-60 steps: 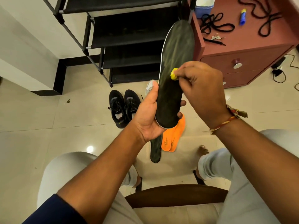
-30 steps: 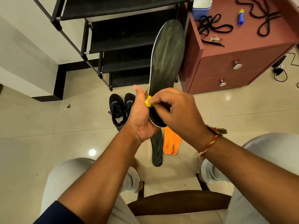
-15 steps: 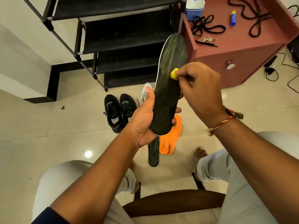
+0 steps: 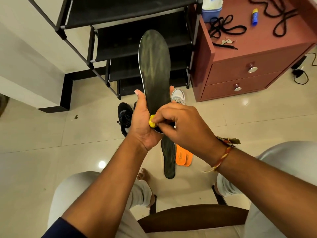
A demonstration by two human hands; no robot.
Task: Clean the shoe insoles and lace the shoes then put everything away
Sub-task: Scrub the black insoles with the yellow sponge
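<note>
The left hand point(image 4: 143, 125) is reaching up from below, thumb and fingers wrapping the heel end of a long dark scuffed foam insole point(image 4: 155, 69) and holding it in the air above the tiled floor point(image 4: 42, 134). The right hand point(image 4: 180, 127) is coming in from the right, fingers curling and pinching a small yellow cleaning pad point(image 4: 152, 123) against the insole's heel. The insole is standing with its long axis running away from the person, toe pointing toward the black shoe rack point(image 4: 120, 18).
</note>
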